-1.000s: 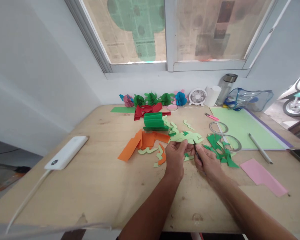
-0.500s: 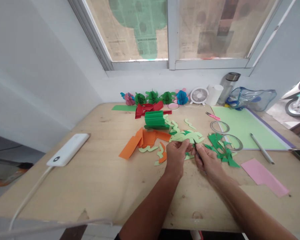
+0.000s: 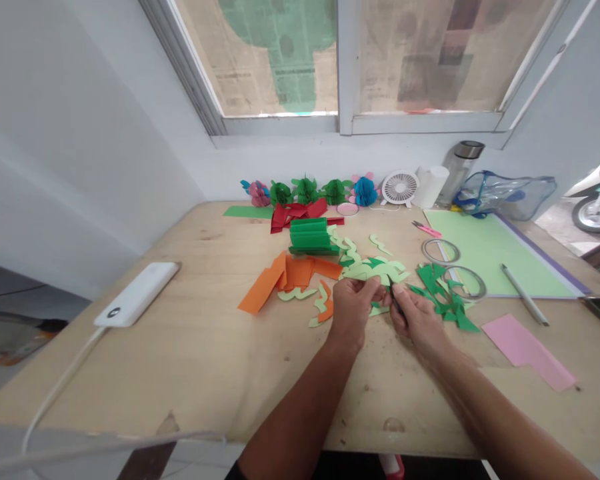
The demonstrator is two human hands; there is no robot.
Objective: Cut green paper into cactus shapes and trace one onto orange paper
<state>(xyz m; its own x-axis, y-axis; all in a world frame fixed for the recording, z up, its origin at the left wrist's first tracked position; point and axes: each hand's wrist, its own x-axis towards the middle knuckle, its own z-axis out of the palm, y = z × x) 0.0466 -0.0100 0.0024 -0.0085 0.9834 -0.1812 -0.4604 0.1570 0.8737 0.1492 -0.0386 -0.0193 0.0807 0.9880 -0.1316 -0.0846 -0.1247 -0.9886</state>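
Note:
Close together over the wooden table (image 3: pixel 215 347) are both of my hands. My left hand (image 3: pixel 353 307) is pinched closed on something too small to make out, at the near edge of the light green paper cutouts (image 3: pixel 373 269). Held in my right hand (image 3: pixel 415 317) is a small dark tool (image 3: pixel 397 301), its tip close to my left fingertips. Folded green paper (image 3: pixel 309 236) lies beyond my left hand, with orange paper pieces (image 3: pixel 265 287) to its left. Dark green scraps (image 3: pixel 447 300) lie right of my right hand.
Several paper figures (image 3: pixel 306 191), a small white fan (image 3: pixel 400 189) and a bottle (image 3: pixel 463 167) line the wall. Tape rings (image 3: pixel 440 251), a pen (image 3: pixel 525 295) and pink paper (image 3: pixel 530 350) lie right. A white power bank (image 3: pixel 137 295) with a cable sits left.
The view has shifted slightly, so the table items appear a little higher. Both hands stay almost in place, with only slight movement at the fingers.

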